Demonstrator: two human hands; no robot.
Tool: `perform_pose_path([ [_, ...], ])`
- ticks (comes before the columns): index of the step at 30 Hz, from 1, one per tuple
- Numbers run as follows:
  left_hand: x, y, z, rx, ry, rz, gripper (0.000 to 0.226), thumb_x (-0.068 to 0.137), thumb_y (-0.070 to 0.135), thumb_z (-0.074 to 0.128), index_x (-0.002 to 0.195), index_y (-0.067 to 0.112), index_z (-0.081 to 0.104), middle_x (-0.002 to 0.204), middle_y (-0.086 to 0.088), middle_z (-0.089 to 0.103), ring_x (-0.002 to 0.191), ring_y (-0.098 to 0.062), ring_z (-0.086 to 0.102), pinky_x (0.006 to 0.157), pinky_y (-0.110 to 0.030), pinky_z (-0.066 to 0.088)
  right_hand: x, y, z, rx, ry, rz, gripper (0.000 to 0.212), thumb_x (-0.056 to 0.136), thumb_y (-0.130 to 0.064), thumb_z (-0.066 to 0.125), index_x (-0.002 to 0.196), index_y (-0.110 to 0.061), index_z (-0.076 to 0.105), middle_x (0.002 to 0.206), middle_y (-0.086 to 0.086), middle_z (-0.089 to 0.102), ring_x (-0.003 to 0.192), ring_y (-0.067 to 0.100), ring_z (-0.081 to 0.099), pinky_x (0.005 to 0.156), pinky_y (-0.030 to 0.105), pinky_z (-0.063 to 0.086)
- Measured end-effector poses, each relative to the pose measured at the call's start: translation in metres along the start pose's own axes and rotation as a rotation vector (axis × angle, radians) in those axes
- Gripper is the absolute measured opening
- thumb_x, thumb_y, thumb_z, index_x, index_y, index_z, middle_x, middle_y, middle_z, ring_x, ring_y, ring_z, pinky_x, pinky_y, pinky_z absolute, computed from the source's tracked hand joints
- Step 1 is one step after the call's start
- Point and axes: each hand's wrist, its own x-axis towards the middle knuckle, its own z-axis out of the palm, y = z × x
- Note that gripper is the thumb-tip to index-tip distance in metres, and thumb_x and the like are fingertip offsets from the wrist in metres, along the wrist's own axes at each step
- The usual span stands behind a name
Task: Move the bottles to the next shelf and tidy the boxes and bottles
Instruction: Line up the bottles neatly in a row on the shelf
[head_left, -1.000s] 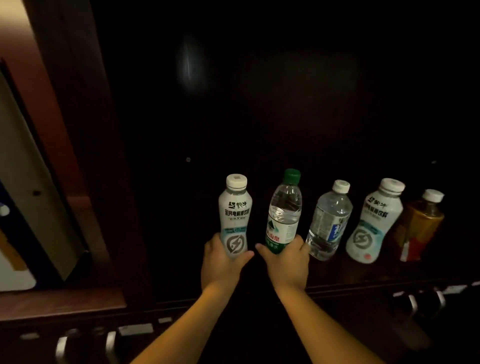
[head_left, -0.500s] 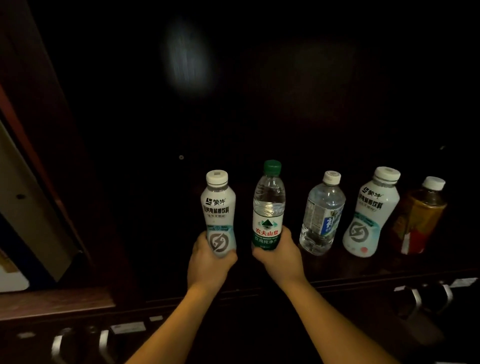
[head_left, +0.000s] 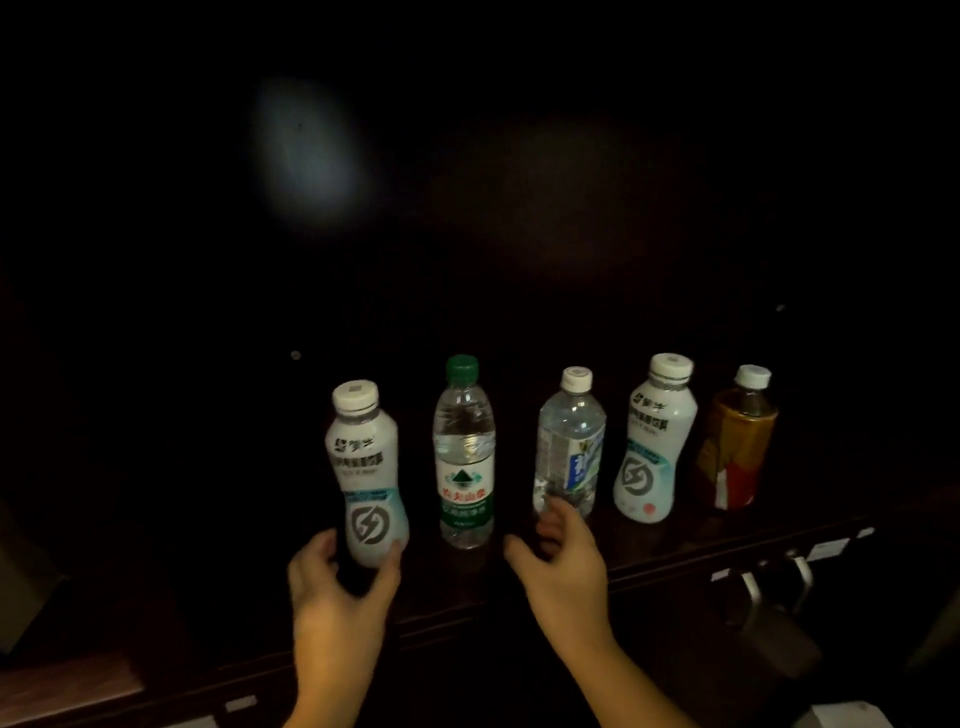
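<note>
Head view, five bottles (head_left: 464, 457), two hands (head_left: 340, 587)

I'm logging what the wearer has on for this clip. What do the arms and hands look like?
Both are bare: the left hand and right hand wear no gloves, and no rings, watch or sleeves show on either forearm. The dim light hides finer detail.

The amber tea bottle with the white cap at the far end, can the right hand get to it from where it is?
Probably yes. The amber tea bottle with the white cap stands at the front of the dark wooden shelf, its near side unblocked. The open right hand is empty, though it must pass two bottles sideways.
</note>
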Motion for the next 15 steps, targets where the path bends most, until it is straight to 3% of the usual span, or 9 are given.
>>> perform_pose_path([
  [2, -0.027, 0.014, 0.015, -0.039, -0.052, 0.124, 0.064, 0.060, 0.018, 0.086, 0.115, 0.009, 0.054, 0.109, -0.004, 0.050, 0.094, -0.030, 0.060, 0.078, -0.034, 0.046, 0.003, 0.007, -0.033, 0.020, 0.203, -0.036, 0.042, 0.070, -0.023, 0.081, 0.099, -0.040, 0.055, 0.098, -0.007, 0.063, 0.088, 0.009, 0.062, 0.072, 0.021, 0.048],
  [3, -0.038, 0.024, 0.028, -0.058, -0.125, 0.148, 0.061, 0.061, 0.016, 0.086, 0.114, 0.010, 0.055, 0.108, -0.002, 0.051, 0.092, -0.027, 0.061, 0.078, -0.030, 0.046, 0.011, 0.009, -0.048, 0.017, 0.281, -0.044, 0.040, 0.071, -0.021, 0.080, 0.096, -0.037, 0.054, 0.096, -0.003, 0.062, 0.086, 0.014, 0.062, 0.069, 0.022, 0.047],
  [6, -0.061, 0.062, 0.077, -0.088, -0.358, 0.208, 0.075, 0.069, 0.028, 0.081, 0.131, 0.009, 0.045, 0.126, -0.005, 0.049, 0.112, -0.020, 0.054, 0.090, -0.025, 0.043, 0.043, 0.008, -0.082, -0.098, 0.411, -0.002, 0.046, 0.075, -0.029, 0.078, 0.112, -0.018, 0.053, 0.112, 0.006, 0.055, 0.100, 0.023, 0.058, 0.076, 0.031, 0.048],
  [8, -0.069, 0.086, 0.108, -0.105, -0.454, 0.157, 0.090, 0.074, 0.039, 0.074, 0.144, 0.013, 0.025, 0.146, -0.005, 0.034, 0.131, -0.018, 0.038, 0.102, -0.024, 0.034, 0.063, 0.009, -0.094, -0.217, 0.411, 0.017, 0.064, 0.074, -0.038, 0.079, 0.122, -0.009, 0.049, 0.122, 0.011, 0.050, 0.111, 0.027, 0.052, 0.084, 0.039, 0.050],
  [10, -0.065, 0.102, 0.130, -0.098, -0.465, 0.063, 0.099, 0.075, 0.045, 0.072, 0.148, 0.018, 0.010, 0.153, -0.004, 0.021, 0.138, -0.019, 0.027, 0.105, -0.028, 0.031, 0.077, 0.010, -0.097, -0.287, 0.358, 0.034, 0.081, 0.070, -0.045, 0.080, 0.130, -0.006, 0.043, 0.130, 0.014, 0.046, 0.119, 0.029, 0.048, 0.088, 0.041, 0.049],
  [13, -0.049, 0.109, 0.156, -0.064, -0.444, -0.040, 0.108, 0.067, 0.047, 0.078, 0.147, 0.013, 0.013, 0.150, -0.011, 0.025, 0.132, -0.029, 0.036, 0.098, -0.042, 0.042, 0.092, 0.015, -0.097, -0.370, 0.295, 0.059, 0.095, 0.062, -0.054, 0.082, 0.132, -0.007, 0.039, 0.129, 0.013, 0.044, 0.120, 0.029, 0.046, 0.087, 0.042, 0.050],
  [15, -0.040, 0.108, 0.164, -0.059, -0.423, -0.070, 0.105, 0.062, 0.045, 0.081, 0.143, 0.010, 0.025, 0.141, -0.014, 0.036, 0.122, -0.031, 0.046, 0.087, -0.040, 0.046, 0.099, 0.019, -0.095, -0.419, 0.287, 0.065, 0.093, 0.060, -0.054, 0.083, 0.128, -0.008, 0.041, 0.124, 0.010, 0.046, 0.115, 0.028, 0.047, 0.084, 0.041, 0.050],
])
